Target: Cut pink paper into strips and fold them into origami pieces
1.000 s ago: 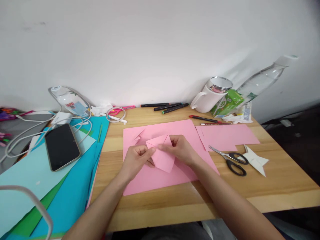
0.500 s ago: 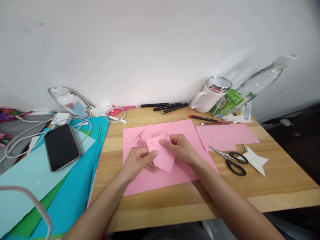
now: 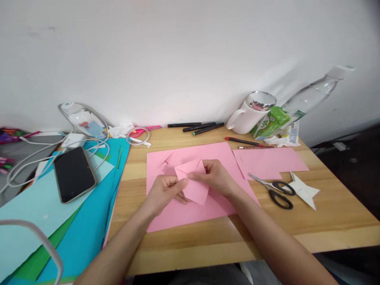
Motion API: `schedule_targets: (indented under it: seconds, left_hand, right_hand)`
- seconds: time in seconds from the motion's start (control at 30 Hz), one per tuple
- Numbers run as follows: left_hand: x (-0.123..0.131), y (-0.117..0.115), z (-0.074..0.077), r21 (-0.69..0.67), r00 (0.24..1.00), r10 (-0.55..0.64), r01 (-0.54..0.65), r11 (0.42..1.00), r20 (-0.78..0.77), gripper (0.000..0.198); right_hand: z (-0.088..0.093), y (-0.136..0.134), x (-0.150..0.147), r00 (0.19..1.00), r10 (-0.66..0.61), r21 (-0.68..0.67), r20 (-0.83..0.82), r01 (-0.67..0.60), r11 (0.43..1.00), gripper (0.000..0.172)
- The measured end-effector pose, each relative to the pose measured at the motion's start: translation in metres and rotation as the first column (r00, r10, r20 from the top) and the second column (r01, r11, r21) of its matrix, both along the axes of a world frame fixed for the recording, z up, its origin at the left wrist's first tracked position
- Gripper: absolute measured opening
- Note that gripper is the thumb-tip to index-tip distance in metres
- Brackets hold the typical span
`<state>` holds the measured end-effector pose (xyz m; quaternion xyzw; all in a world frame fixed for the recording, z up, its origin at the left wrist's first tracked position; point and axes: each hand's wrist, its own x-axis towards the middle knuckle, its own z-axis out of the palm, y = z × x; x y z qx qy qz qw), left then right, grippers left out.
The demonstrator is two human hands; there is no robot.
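Between my two hands is a small folded piece of pink paper [image 3: 195,190], with a triangular flap at its top edge. My left hand [image 3: 166,192] pinches its left side, thumb in front and fingers behind. My right hand [image 3: 214,176] grips the right side, the thumb lying on the front by the flap's tip. Both thumbs are close together near the middle. The paper is held just above a large pink sheet [image 3: 166,219] on the table. A small folded pink piece [image 3: 165,160] lies on that sheet, behind my left hand.
Black-handled scissors [image 3: 276,190] and a white paper star [image 3: 304,190] lie at right, by a pink offcut [image 3: 270,162]. Markers [image 3: 204,127], a white mug [image 3: 247,114] and a plastic bottle [image 3: 314,95] stand along the wall. A phone [image 3: 74,174] rests on coloured paper [image 3: 77,241] at left.
My right thumb has slid down and left across the folded paper, from the top edge to near the flap's tip. The left hand stays in place.
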<state>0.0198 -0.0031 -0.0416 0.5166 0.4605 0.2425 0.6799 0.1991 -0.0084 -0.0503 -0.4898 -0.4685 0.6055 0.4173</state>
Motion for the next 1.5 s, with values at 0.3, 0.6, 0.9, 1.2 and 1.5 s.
schedule_targets:
  seconds: [0.3, 0.6, 0.9, 1.2, 1.5]
  left_hand:
    - [0.003, 0.002, 0.003, 0.211, 0.975, 0.148, -0.112, 0.971, -0.163, 0.034]
    - [0.002, 0.003, 0.005, 0.181, 0.993, 0.094, -0.08, 0.98, -0.071, 0.034]
    - [0.003, 0.0, 0.001, 0.128, 0.998, 0.011, -0.004, 0.992, -0.058, 0.028]
    - [0.003, 0.002, 0.003, 0.015, 0.999, 0.031, -0.03, 0.999, -0.04, 0.034]
    - [0.002, 0.001, 0.006, -0.068, 1.0, -0.017, 0.017, 0.998, 0.008, 0.028]
  right_hand:
    - [0.003, -0.001, -0.006, 0.997, -0.048, -0.003, 0.053, 0.049, 0.999, 0.031]
    - [0.001, -0.001, -0.008, 0.994, -0.065, 0.028, 0.093, 0.062, 0.998, 0.031]
    - [0.004, -0.002, -0.008, 0.988, -0.094, 0.039, 0.119, 0.089, 0.995, 0.026]
    - [0.003, -0.002, -0.011, 0.985, -0.135, 0.044, 0.102, 0.132, 0.99, 0.026]
    - [0.002, -0.002, -0.009, 0.968, -0.217, 0.072, 0.128, 0.21, 0.975, 0.028]
